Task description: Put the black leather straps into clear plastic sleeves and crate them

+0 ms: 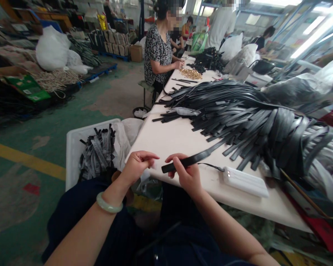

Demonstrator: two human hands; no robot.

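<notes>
My right hand [187, 171] grips a black strap [192, 159] near its end. The strap's cut end points left, and its other part runs back toward the pile of black straps [238, 111] on the table. To the left, apart from the strap, is my left hand [138, 164], with a pale green bangle [108, 204] on the wrist. Its thumb and index finger are drawn together over the table's edge. Whatever may be between those fingertips is too small or blurred to tell.
A white power bank [245, 181] with a cable lies right of my right hand on the white table [166, 136]. Left of the table, a white crate [72, 155] holds bundled dark strips. Farther along, a co-worker [159, 55] sits by a heap of gold-coloured pieces [191, 73].
</notes>
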